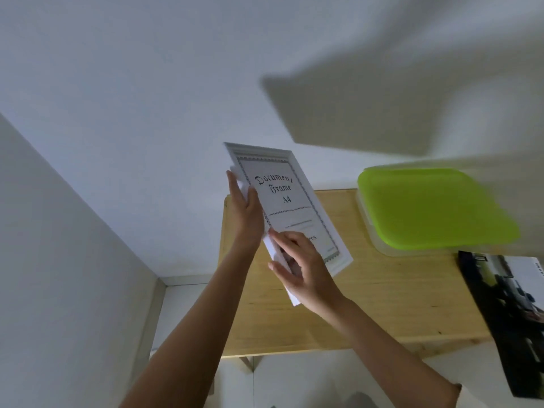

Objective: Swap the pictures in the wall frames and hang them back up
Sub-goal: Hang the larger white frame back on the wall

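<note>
A white picture frame [297, 198] with a sheet reading "Document Frame A4" is held up in the air, tilted, above the left part of a wooden table [368, 307]. My left hand [245, 207] grips the frame's left edge from behind. My right hand [303, 269] holds its lower edge, fingers spread over the front and a white backing edge. A dark printed picture [506, 316] lies on the table's right side, hanging over the front edge.
A clear box with a lime-green lid [432, 207] sits at the table's back right. White walls surround the table, with a corner at the left. A grey blurred shadow crosses the wall at the upper right.
</note>
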Motion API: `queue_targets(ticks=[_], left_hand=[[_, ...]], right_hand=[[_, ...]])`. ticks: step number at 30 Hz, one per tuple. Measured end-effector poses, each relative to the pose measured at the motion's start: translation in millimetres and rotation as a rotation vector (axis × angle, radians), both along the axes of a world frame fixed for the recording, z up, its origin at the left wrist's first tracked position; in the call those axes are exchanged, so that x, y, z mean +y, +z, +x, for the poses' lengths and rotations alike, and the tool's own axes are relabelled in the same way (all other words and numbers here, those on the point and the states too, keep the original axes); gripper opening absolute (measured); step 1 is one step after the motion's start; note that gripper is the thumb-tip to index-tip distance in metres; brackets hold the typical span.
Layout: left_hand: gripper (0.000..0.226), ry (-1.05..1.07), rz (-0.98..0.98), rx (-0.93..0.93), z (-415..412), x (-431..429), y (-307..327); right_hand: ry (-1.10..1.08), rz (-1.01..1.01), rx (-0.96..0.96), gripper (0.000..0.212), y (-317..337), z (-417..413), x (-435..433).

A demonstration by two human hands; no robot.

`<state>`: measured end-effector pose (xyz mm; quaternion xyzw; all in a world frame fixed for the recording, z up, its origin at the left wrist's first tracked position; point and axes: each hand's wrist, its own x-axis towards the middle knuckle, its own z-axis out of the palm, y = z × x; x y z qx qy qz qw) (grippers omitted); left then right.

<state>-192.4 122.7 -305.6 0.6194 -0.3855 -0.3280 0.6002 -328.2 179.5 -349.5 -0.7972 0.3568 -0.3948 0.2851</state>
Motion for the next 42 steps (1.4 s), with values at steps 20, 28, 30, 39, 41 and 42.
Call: queue_targets(ticks=[20, 28, 30, 39, 41, 42], left_hand=[[0.046, -0.246, -0.263, 0.267, -12.9, -71.0, 92.6], [0.049, -0.248, -0.519, -0.023, -72.6, -149.4, 170.7], [0.048, -0.21, -0.582, -0.09, -80.3, -167.0, 205.7], [0.05, -0.056, -0.843, -0.437, -98.6, -230.0, 339.1], [0.05, 0.019, -0.842, -0.497, -99.8, -241.3, 360.3], [0.05, 0.054, -0.83, -0.524, -100.2, -247.5, 369.9]], right_hand=[[-0.222, 0.329, -0.499, 0.049, 113.1, -118.1, -162.6], [-0.297, -0.147, -0.619, 0.042, 197.6, -163.7, -225.2], [-0.303, -0.208, -0.618, 0.039, 227.5, -168.9, -246.9], [-0.446, -0.541, -0.535, 0.047, 372.9, -163.4, -314.5], [-0.468, -0.59, -0.517, 0.047, 393.0, -164.2, -329.3], [-0.482, -0.604, -0.499, 0.048, 401.2, -164.8, -336.2]])
